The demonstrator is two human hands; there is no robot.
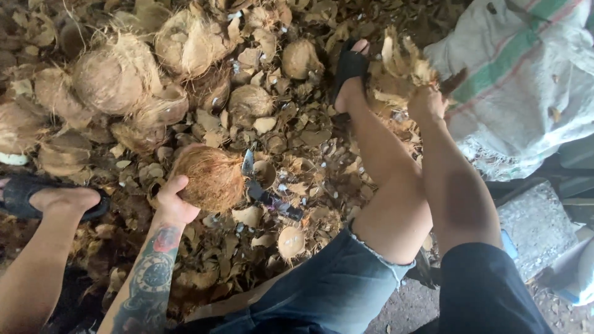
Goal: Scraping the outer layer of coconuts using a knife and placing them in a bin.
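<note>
On husk pile: left hand [173, 201] grips one coconut [209, 178]; right hand [426, 102] grips husk [402, 65].

The coconut [210, 178] under the left hand [172, 201] is coarse, matt brown fibre. At its three o'clock a knife [267, 188] shows dull grey metal with a dark handle. The right hand [426, 102] grips dry, ragged husk [402, 65]. At two o'clock, a woven sack [526, 86] looks rough and matt.
</note>
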